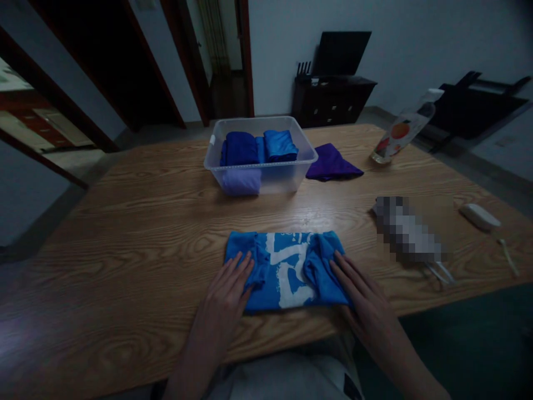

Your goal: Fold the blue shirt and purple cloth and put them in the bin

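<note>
My left hand (227,291) and right hand (360,303) lay flat, fingers spread, on the folded blue T-shirt (285,269); uneven pressure could have shifted its bunched folds.

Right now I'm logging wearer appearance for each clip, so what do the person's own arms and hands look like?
Both forearms are bare, with no sleeves in view. The left hand and right hand wear no gloves; no rings, watch or bracelet are discernible in the dim light.

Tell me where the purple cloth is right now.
In the head view, the purple cloth lies on the wooden table just right of the clear plastic bin, with the fruit-printed bottle farther right.
</note>
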{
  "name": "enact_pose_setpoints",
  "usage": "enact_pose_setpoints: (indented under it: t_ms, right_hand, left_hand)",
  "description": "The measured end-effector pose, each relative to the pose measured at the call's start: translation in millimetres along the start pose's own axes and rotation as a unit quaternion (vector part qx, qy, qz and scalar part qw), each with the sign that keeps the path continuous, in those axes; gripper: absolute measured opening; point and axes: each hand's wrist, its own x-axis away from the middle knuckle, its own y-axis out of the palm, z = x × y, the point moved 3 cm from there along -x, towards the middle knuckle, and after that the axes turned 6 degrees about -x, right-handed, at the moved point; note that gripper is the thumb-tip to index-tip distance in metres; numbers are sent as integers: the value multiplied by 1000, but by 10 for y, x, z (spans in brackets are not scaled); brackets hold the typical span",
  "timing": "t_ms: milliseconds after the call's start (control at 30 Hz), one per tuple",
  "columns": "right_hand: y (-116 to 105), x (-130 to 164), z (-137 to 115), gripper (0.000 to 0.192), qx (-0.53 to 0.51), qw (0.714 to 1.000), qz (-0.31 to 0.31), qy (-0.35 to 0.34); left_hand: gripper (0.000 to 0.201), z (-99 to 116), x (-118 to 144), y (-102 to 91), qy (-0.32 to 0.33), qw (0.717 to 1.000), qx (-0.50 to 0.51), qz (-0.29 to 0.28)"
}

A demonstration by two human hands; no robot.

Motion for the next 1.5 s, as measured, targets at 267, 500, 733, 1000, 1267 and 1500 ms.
enact_pose_setpoints:
  t_ms: [267,500,733,1000,1267,1500]
  right_hand:
    - [-48,-174,-195,62,-26,999,37,10]
    - [104,-231,-243,67,26,997,15,-68]
    - [51,-277,-342,63,14,995,-27,-96]
    - [-33,-117,-141,55,-37,985,93,138]
    - [-6,-282,-34,75,-136,948,100,268]
    - [-83,-468,32,72,-231,933,84,264]
  left_hand:
    - [48,265,-198,-66,67,997,17,16]
    - [48,408,-211,-13,124,992,-24,3]
    - [60,449,-246,17,59,996,-58,-16]
    - [60,509,-278,-68,47,997,-7,-65]
    - [62,631,-283,-16,26,996,3,-81]
    - [62,623,-298,-64,16,994,66,-83]
